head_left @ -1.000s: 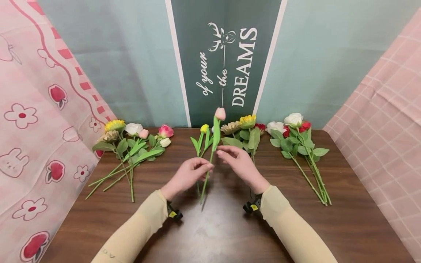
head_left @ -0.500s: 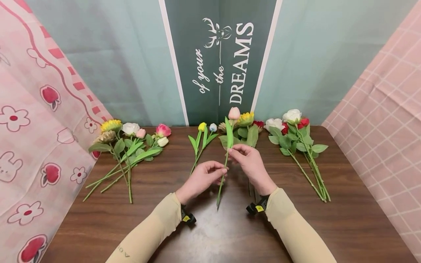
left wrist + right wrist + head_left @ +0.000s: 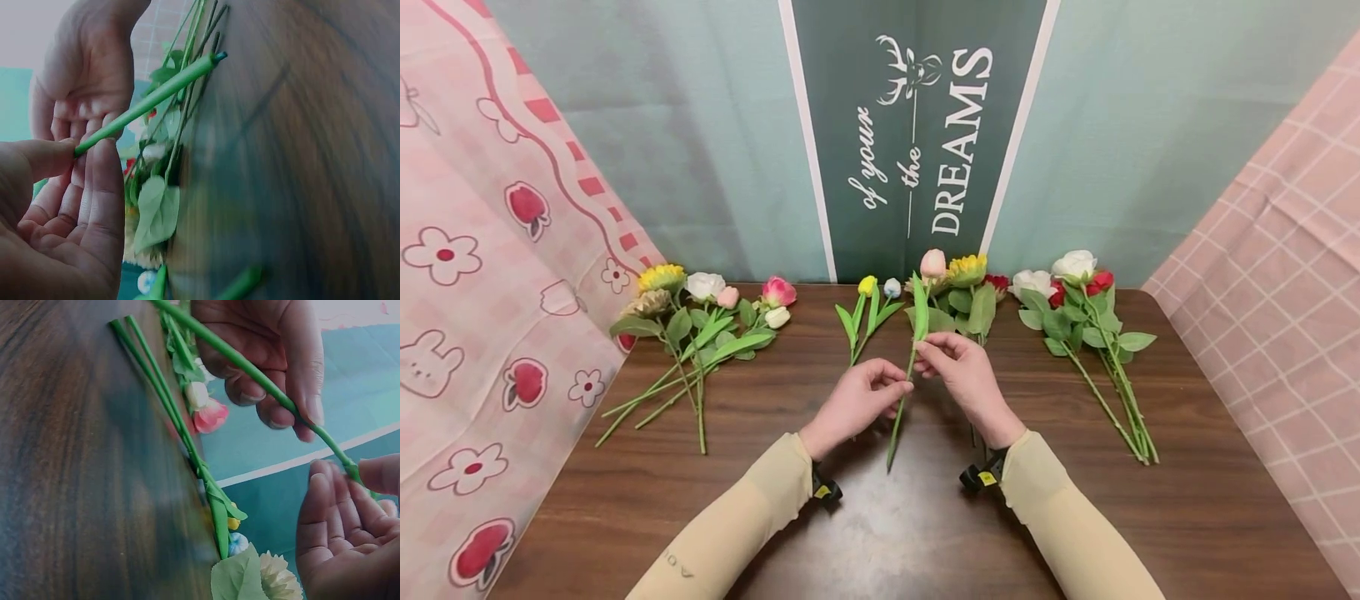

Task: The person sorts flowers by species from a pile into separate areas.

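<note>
Head view: above the wooden table [image 3: 1187,517], the left hand [image 3: 857,400] pinches the pink tulip [image 3: 933,263] low on its stem; the right hand [image 3: 962,375] pinches it just higher. Beyond lie two small tulips [image 3: 872,304], flower bunches either side, and a green banner [image 3: 917,133].

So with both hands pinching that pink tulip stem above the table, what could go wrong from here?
The left hand and right hand hold the pink tulip only at the fingertips, so its thin stem might twist or slip. Its long leaf sits close to the sunflower bunch behind, and could snag there. The lower stem end might drag on the table.
</note>
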{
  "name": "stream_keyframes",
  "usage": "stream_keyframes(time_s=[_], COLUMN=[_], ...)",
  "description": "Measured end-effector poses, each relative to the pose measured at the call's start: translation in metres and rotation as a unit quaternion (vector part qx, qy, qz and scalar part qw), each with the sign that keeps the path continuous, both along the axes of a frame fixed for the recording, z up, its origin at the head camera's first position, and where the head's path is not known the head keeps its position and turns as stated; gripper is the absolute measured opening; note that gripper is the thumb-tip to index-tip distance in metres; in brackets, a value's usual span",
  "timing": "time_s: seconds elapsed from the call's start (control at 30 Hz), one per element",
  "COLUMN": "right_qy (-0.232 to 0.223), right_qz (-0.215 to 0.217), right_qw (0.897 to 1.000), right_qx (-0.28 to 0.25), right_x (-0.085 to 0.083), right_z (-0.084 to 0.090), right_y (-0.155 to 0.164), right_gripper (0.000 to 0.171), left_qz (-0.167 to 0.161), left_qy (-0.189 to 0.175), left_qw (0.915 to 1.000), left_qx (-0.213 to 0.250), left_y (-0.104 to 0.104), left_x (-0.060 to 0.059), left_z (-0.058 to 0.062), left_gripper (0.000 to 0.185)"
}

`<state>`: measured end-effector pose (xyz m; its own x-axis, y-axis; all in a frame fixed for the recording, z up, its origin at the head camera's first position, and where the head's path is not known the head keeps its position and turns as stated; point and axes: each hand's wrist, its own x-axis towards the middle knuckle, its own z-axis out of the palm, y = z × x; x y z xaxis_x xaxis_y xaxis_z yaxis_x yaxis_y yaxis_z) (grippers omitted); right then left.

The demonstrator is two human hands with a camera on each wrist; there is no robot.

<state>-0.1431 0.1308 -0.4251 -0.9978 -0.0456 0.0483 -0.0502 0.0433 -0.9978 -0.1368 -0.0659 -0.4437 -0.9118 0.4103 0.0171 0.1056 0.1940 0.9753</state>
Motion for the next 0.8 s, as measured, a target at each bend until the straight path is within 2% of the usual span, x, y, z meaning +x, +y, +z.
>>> stream_keyframes(time_s=[0.1,0.17,0.23,0.27,0.33,0.47,0.5,0.57,0.63,0.8], right_qy=[0.022,0.044,0.069,0.085,0.117,0.189,0.203,0.223,0.232,0.238], right_qz=[0.026,0.042,0.058,0.066,0.086,0.141,0.155,0.177,0.192,0.203], right_qw=[0.998,0.993,0.978,0.966,0.931,0.841,0.823,0.795,0.78,0.775], right_qx=[0.044,0.106,0.188,0.235,0.334,0.487,0.508,0.536,0.548,0.549], right_x=[0.001,0.002,0.003,0.004,0.005,0.005,0.005,0.006,0.007,0.012], right_z=[-0.004,-0.006,-0.005,-0.003,0.0,0.004,0.005,0.004,0.003,-0.002], right_y=[-0.002,-0.004,-0.008,-0.01,-0.014,-0.026,-0.029,-0.033,-0.037,-0.042], right_gripper=[0.029,0.029,0.03,0.032,0.036,0.051,0.053,0.057,0.058,0.057], left_qz=[0.022,0.041,0.061,0.071,0.09,0.11,0.109,0.104,0.098,0.089], left_qy=[0.008,0.013,0.014,0.012,0.008,-0.014,-0.019,-0.029,-0.035,-0.04], left_qw=[0.9994,0.9981,0.996,0.9947,0.9918,0.9867,0.9857,0.9838,0.9824,0.9815], left_qx=[-0.024,-0.045,-0.065,-0.073,-0.09,-0.119,-0.127,-0.143,-0.155,-0.164], left_y=[-0.015,-0.03,-0.046,-0.055,-0.07,-0.092,-0.095,-0.098,-0.098,-0.094], left_x=[-0.006,-0.013,-0.022,-0.026,-0.034,-0.045,-0.047,-0.051,-0.053,-0.058], left_z=[0.002,0.001,0.0,-0.001,-0.002,-0.003,-0.004,-0.007,-0.01,-0.016], left_gripper=[0.016,0.015,0.015,0.015,0.015,0.017,0.017,0.018,0.018,0.019])
